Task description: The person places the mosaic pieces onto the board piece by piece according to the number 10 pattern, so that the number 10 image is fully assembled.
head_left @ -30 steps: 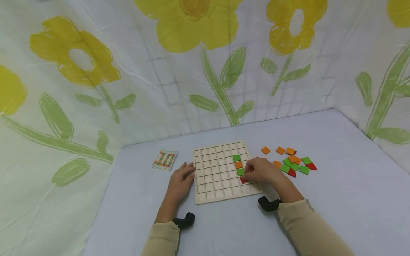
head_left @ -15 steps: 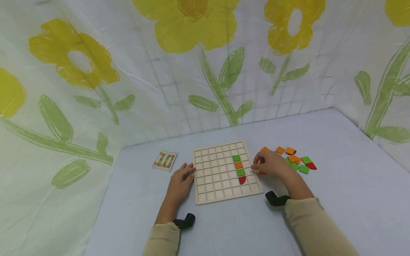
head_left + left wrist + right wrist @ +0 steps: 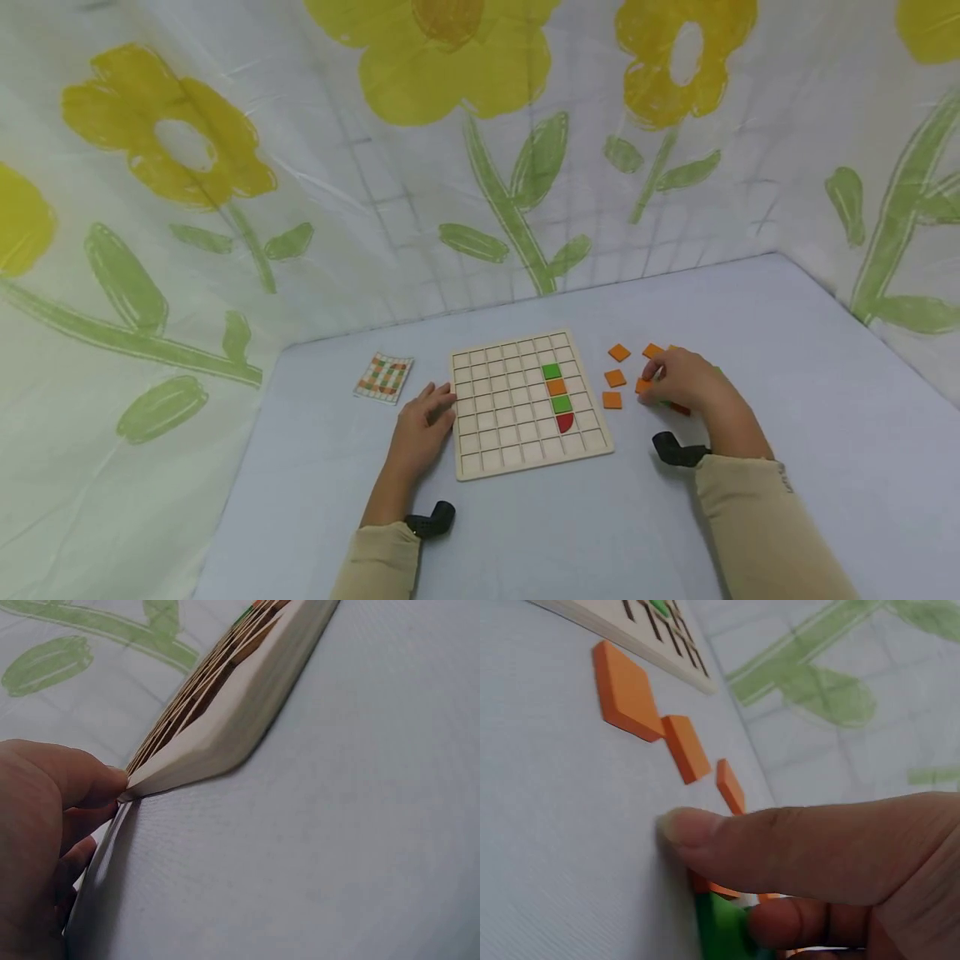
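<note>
Fingers of the right hand (image 3: pixel 684 381) pinch a tile (image 3: pixel 643 386) in a crowded pile; neighbours may drag. Left hand (image 3: pixel 424 414), flat and relaxed, steadies the board (image 3: pixel 525 454); it could slide.

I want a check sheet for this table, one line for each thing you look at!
Surface: pale blue table, flat.
Job's things: wooden grid board with a column of green, orange, green and red tiles; loose orange tiles to its right, more tiles under the right hand.
Clutter: patterned card left of the board.
Hands: left hand rests against the board's left edge; right hand pinches tiles in the pile.
Cables: nothing seen.
Surroundings: flower-print sheet walls.
</note>
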`<state>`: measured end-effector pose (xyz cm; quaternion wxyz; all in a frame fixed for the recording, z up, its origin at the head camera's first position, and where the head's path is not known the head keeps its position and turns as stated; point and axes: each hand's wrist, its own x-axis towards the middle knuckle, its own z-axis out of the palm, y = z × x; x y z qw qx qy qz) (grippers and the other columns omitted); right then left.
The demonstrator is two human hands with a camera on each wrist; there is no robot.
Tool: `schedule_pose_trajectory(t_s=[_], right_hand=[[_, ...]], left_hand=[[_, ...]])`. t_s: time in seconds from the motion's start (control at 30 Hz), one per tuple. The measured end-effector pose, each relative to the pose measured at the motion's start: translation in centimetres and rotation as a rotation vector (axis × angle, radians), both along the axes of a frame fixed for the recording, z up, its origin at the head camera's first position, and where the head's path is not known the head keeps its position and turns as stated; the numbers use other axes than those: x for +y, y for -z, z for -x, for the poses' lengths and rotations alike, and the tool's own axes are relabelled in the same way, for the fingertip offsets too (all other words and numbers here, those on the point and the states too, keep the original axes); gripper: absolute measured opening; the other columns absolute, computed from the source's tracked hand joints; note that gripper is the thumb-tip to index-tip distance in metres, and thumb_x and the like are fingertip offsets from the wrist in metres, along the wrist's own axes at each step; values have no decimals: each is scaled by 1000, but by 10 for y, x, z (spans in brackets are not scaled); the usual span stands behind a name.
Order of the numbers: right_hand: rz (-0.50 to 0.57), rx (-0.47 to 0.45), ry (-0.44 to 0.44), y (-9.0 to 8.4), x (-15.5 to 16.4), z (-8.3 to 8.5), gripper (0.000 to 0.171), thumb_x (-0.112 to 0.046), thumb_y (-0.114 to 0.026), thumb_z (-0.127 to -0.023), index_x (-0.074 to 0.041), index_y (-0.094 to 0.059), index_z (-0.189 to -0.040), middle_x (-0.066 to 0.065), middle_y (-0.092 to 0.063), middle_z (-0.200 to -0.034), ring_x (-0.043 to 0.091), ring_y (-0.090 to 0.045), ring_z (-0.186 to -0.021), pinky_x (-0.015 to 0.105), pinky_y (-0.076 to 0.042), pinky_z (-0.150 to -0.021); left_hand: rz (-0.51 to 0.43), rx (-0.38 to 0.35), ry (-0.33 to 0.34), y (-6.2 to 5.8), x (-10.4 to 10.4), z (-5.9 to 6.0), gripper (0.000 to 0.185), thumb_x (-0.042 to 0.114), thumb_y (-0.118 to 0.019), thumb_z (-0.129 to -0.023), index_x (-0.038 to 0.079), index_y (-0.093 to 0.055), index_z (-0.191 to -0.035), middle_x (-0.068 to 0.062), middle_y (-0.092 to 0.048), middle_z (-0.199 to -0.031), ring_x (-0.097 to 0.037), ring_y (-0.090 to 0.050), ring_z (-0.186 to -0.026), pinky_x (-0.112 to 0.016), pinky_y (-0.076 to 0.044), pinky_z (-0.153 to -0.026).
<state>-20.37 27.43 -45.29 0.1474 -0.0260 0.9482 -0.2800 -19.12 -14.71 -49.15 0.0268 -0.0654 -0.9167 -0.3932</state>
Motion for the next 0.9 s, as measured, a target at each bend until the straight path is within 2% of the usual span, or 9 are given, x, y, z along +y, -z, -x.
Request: schedule_pose_trajectory(t_s=[0.17,0.37,0.53,0.7,0.77,0.9], right_hand=[[-20,48,17,5,-6,3,34,-30,-77,-79,-6,-69,-103,23,-61,-120,30,-56,-93,39,-49,-74],[-16,73,43,4,-11,3,29,-29,-74,-83,-7,-70,-101,22,-63,-121,27,-57,-89,35,-48,-69],[-7,85,29,2,-14,3,28,-26,-69,-85,-7,-70,-105,15,-65,-105,25,-56,-86,33,-47,-68],[53,92,-10,-7,-31,2,31,-28,-69,-85,-9,-70,-109,6,-58,-87,21,-52,-78,29,-42,-62],[93,102,-52,-11,-46,0,30,-28,-72,-85,-10,-70,-108,4,-56,-80,19,-50,-72,29,-40,-58],[168,119,-191,-14,-83,-9,23,-24,-75,-83,-12,-71,-103,0,-54,-69,15,-48,-62,28,-40,-54]], left_hand=[[31,19,17,1,0,-1,30,19,-65,-94,13,-69,-123,0,-55,-145,-28,-37,-145,-57,-25,-119],[59,8,38,0,1,-3,34,21,-63,-96,11,-65,-128,0,-50,-149,-24,-35,-146,-49,-13,-124],[71,3,43,-1,1,-3,35,21,-63,-96,11,-64,-130,0,-49,-150,-23,-36,-145,-48,-11,-125],[69,0,44,-1,1,-2,35,22,-63,-96,12,-64,-130,0,-49,-150,-23,-35,-146,-49,-10,-124],[65,-1,45,-1,1,-2,36,22,-63,-96,12,-64,-130,0,-49,-150,-23,-35,-146,-49,-10,-124],[56,-3,43,0,1,-1,35,21,-63,-96,12,-64,-130,0,-49,-149,-23,-35,-146,-48,-10,-125]])
